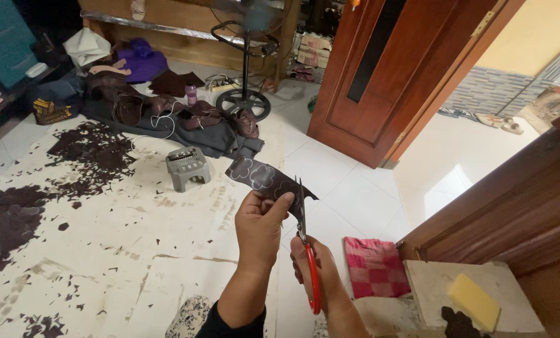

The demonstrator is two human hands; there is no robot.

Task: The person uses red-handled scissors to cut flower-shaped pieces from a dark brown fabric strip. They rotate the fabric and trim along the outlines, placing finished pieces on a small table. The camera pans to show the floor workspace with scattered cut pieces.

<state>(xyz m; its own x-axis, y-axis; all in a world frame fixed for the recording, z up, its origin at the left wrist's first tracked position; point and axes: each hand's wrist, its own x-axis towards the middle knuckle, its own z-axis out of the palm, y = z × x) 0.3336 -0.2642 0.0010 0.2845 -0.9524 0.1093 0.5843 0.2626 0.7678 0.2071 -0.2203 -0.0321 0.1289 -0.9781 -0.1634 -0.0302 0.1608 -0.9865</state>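
scissors (306,250) upright, blades up into leather strip (264,177)

white tile floor (349,188) | wood door (380,75) open | grey stool (187,168) | bright daylight

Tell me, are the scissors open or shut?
Open: the blades of the scissors spread apart around the edge of the dark strip.

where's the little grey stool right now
In the head view the grey stool stands on the floor left of centre, just left of the dark strip held by the left hand, in front of the pile of dark material.
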